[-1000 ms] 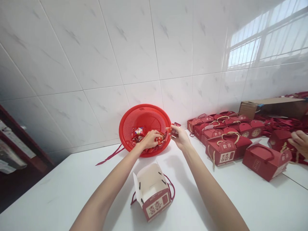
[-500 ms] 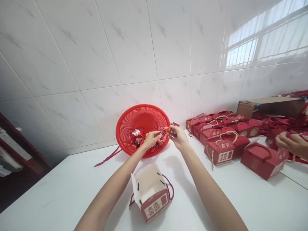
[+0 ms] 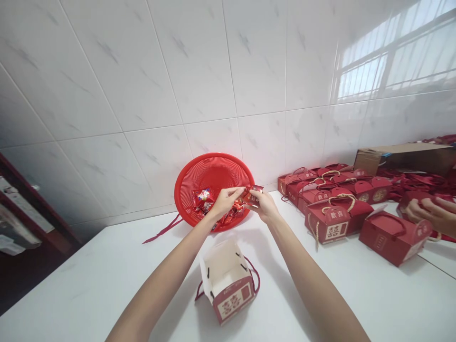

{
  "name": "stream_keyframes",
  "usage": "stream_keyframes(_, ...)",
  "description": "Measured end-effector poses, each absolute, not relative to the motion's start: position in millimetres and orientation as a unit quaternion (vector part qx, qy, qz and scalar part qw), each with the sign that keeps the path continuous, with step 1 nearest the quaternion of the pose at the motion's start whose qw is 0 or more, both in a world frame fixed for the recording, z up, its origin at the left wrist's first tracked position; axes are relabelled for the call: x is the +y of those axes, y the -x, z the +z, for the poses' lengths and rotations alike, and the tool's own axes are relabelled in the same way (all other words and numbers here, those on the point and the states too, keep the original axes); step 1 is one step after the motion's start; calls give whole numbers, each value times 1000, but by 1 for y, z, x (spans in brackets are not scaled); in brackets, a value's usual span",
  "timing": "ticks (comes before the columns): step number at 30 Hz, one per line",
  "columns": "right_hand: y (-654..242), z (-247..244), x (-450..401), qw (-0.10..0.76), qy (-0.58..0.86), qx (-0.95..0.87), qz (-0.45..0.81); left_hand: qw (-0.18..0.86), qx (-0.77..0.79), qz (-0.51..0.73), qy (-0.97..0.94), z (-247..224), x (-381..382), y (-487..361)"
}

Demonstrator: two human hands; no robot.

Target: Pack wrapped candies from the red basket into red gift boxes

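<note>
My right hand [image 3: 266, 205] is closed around several red-wrapped candies [image 3: 255, 192] at the right rim of a red plastic basket [image 3: 183, 178]. The fingers of my left hand [image 3: 225, 202] are pinched together against these candies, on a wrapped candy partly hidden by the fingertips. More wrapped candies [image 3: 203, 195] lie inside the basket, which leans toward the wall. Below my forearms stands an open red and cream gift box [image 3: 228, 273], upright, with its flaps up and a dark red cord at its sides. Its visible inside shows no candy.
Closed red gift boxes [image 3: 337, 216] with rope handles stand in rows on the right. A cardboard box [image 3: 366, 161] is behind them. At the right edge another person's hand [image 3: 432, 213] is on a red box. A dark red ribbon [image 3: 162, 231] lies left of the basket.
My left hand has moved right, up to the candies in my right hand. The view has shifted slightly. The gift box stays in place.
</note>
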State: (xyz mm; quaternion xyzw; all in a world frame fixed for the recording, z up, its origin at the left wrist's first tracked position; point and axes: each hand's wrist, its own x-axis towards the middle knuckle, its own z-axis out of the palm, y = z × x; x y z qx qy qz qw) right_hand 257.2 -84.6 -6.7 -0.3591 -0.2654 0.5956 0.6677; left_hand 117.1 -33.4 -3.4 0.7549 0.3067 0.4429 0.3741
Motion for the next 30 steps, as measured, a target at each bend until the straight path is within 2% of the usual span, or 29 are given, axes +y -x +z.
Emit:
stream_keyframes(2,-261,-9,-82,678,368,-251,585,300,340,467,-759,-5,-36,-106)
stream_keyframes(5,-267,-10,-77,693,370,-227,576,119,429,512,-735,-11,-42,-75)
stream_keyframes(7,-271,-10,-75,699,367,-210,577,47,462,488,-739,-19,-46,-51)
stream_keyframes(12,-272,-7,-77,689,349,-176,611,4,477,273,-836,-48,-63,-11)
stream_keyframes(16,-269,-3,-81,674,330,-161,641,-76,532,184,-823,-69,-71,-7)
stream_keyframes(19,-268,1,-83,672,320,-151,651,-86,571,124,-807,-76,-72,-12)
stream_keyframes(22,-269,3,-84,673,308,-140,658,-68,597,108,-792,-77,-69,-17)
stream_keyframes(30,-271,-5,-76,686,289,-155,650,-53,611,168,-772,-56,-56,-14)
